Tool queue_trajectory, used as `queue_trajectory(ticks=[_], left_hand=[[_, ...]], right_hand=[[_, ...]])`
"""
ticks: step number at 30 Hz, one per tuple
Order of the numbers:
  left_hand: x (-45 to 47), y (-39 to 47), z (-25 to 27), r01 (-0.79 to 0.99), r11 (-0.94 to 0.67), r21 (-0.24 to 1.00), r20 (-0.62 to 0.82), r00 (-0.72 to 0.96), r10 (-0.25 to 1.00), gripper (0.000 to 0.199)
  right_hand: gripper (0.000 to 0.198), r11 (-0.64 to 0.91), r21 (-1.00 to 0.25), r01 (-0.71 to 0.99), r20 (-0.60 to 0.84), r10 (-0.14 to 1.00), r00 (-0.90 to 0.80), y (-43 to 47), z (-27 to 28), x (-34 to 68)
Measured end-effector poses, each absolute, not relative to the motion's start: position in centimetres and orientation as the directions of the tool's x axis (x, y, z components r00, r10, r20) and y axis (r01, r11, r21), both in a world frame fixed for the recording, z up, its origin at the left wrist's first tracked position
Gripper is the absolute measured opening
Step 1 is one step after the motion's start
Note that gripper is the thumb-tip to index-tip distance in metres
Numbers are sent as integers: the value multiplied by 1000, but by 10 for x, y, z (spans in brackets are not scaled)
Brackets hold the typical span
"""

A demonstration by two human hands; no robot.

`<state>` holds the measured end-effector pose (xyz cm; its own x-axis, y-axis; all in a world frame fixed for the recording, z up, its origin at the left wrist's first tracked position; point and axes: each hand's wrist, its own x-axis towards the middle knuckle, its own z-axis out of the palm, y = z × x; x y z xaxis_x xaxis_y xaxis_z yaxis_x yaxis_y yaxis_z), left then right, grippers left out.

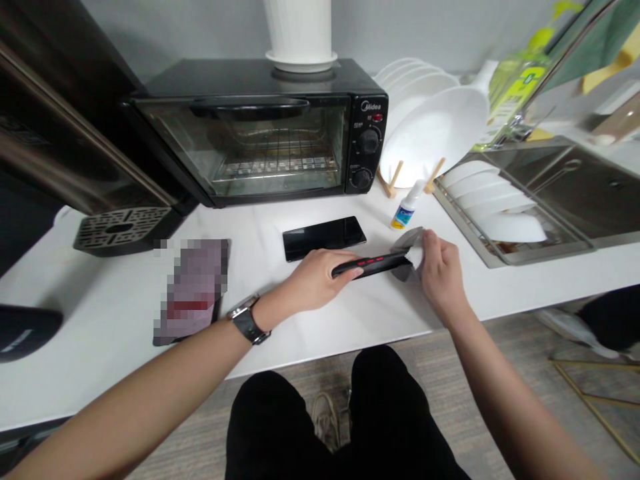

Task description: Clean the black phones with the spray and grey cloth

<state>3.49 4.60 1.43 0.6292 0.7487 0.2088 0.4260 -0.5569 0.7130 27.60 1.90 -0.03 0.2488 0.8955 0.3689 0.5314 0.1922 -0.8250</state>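
My left hand (325, 277), with a watch on its wrist, is closed around one end of a black phone case (373, 265) with red side buttons. The case is seen edge-on, just above the counter. My right hand (440, 270) pinches a grey cloth (416, 255) with a jagged edge, which wraps the case's right end and hides it. A black smartphone (325, 238) lies flat behind my left hand, dark screen up. Beyond the cloth stands a small spray bottle (406, 208) with a blue and yellow label.
A toaster oven (250, 147) bears a white pot (300, 30). White plates (433, 137) stand in a wooden rack, beside a sink (565, 180) with a dish basket. A blurred-out flat item (195, 287) lies left on the white counter (300, 333). Another person's foot (575, 331) shows at right.
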Motion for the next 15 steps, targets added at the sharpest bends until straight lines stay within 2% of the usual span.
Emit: queue_trajectory(ticks=[3, 7, 12, 15], left_hand=[[34, 46, 11, 401, -562, 723, 225, 632, 741, 23], [34, 45, 8, 376, -568, 732, 243, 634, 734, 23], [34, 43, 11, 378, -590, 713, 261, 639, 724, 22], [33, 44, 7, 504, -612, 609, 215, 638, 739, 17]], right_hand=[[60, 172, -694, 699, 472, 842, 261, 10, 3, 268], [54, 203, -474, 857, 577, 807, 129, 5, 10, 260], [43, 271, -328, 905, 636, 772, -1, -1, 14, 225], [35, 390, -296, 872, 629, 766, -129, -8, 14, 191]])
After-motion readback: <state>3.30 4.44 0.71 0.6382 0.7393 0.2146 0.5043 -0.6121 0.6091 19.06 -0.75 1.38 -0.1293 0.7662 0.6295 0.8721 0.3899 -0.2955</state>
